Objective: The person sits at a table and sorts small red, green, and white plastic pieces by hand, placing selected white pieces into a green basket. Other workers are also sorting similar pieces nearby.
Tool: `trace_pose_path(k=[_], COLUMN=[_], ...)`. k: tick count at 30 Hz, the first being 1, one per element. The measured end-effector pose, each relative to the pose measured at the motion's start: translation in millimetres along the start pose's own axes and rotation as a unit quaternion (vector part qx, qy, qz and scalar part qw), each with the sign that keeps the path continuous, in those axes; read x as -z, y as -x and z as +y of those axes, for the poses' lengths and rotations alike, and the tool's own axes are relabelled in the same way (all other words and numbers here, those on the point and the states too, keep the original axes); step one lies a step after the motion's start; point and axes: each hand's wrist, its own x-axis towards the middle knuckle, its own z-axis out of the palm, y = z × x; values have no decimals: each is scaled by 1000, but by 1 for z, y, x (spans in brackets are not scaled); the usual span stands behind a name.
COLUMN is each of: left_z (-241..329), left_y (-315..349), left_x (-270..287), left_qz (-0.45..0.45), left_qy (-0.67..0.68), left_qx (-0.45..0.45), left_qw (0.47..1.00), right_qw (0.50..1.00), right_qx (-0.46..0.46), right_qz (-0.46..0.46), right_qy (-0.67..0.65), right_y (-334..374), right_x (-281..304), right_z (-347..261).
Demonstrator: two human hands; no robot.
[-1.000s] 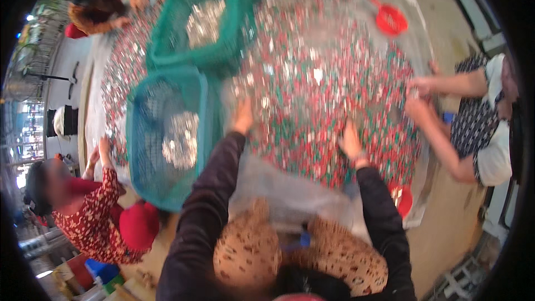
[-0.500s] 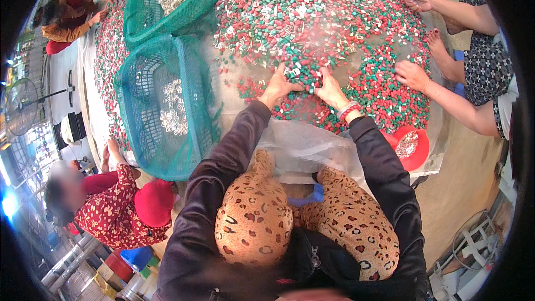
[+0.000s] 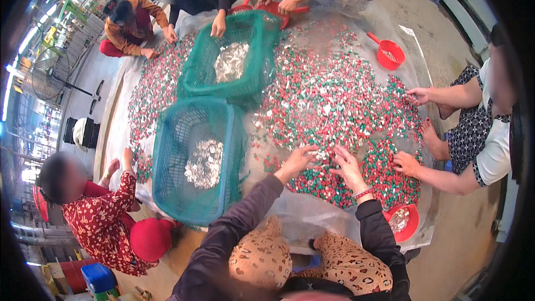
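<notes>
Both my hands are over a spread of small red, green and silvery pieces (image 3: 312, 184) on a translucent sheet. My left hand (image 3: 296, 164) reaches in with its thumb and fingers apart, close to some silvery bits at the fingertips; whether it touches one is too small to tell. Just to its right, my right hand (image 3: 349, 169) has its fingers spread and bent over the pieces, with nothing plainly held. A beaded red bracelet (image 3: 364, 192) circles my right wrist.
On the left stand a blue basket (image 3: 157, 173) and, farther off, a green basket (image 3: 192, 72), both netted and holding silvery pieces. A red scoop (image 3: 413, 228) lies near my right forearm; another red scoop (image 3: 390, 66) sits far right. Several people work around the sheet.
The view has tilted up, showing more people and the far side. My hands, earlier closed in around a cluster of pieces, have opened and drawn slightly apart.
</notes>
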Motion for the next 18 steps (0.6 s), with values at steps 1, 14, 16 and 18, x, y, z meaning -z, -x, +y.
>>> trace_pose_path(k=[1, 14, 16, 18], left_z=[2, 23, 15, 3], left_y=[3, -18, -16, -12], left_x=[4, 23, 28, 35], left_qz=[12, 122, 121, 136], left_qy=[0, -393, -435, -489], left_qx=[8, -161, -244, -324], left_qw=[1000, 897, 858, 799], right_qw=[999, 734, 665, 644], right_qx=[-4, 255, 244, 206], right_qz=[-4, -47, -66, -74], right_qy=[39, 628, 702, 733], right_y=[-3, -35, -25, -15], right_x=[-2, -31, -26, -21], right_z=[1, 26, 39, 50])
